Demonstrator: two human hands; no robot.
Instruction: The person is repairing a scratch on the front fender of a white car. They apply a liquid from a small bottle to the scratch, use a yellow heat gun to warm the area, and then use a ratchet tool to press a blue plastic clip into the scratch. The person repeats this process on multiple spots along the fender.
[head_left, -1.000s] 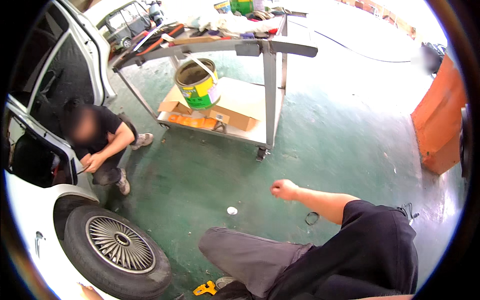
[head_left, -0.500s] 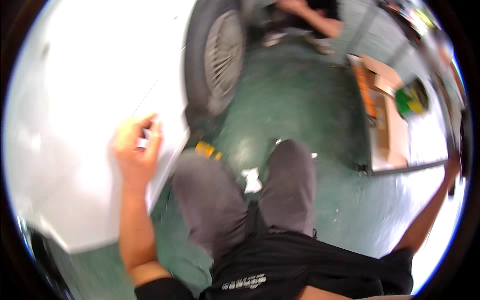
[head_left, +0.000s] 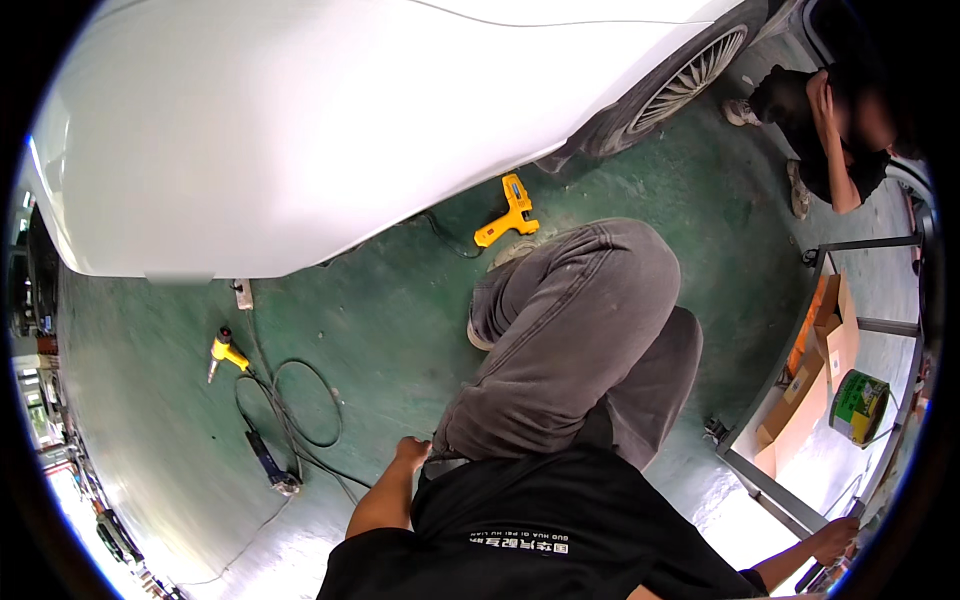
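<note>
My left hand (head_left: pixel 410 453) is low at my hip, its fingers curled against the grey trousers (head_left: pixel 565 330) near the pocket. Whatever it may hold is hidden. At the far lower right, my right hand (head_left: pixel 835 541) is closed at the side of a grey metal cart (head_left: pixel 770 490), beside dark, long items too unclear to name. A white car body (head_left: pixel 350 130) fills the upper left. On the floor below its edge lies a yellow glue gun (head_left: pixel 511 212) with a dark cord, just beyond my shoe.
Left on the green floor are a yellow heat gun (head_left: pixel 228 352), looped cables, a dark-blue power tool (head_left: pixel 268 462) and a power strip (head_left: pixel 243 294). The cart bears a cardboard box (head_left: pixel 795 405) and a green tin (head_left: pixel 858 408). Near the car wheel (head_left: pixel 690 80) another person (head_left: pixel 835 140) crouches.
My left hand has left the white car panel and come down to my hip. The view has turned, bringing the floor tools into sight on the left. My right hand stays by the cart.
</note>
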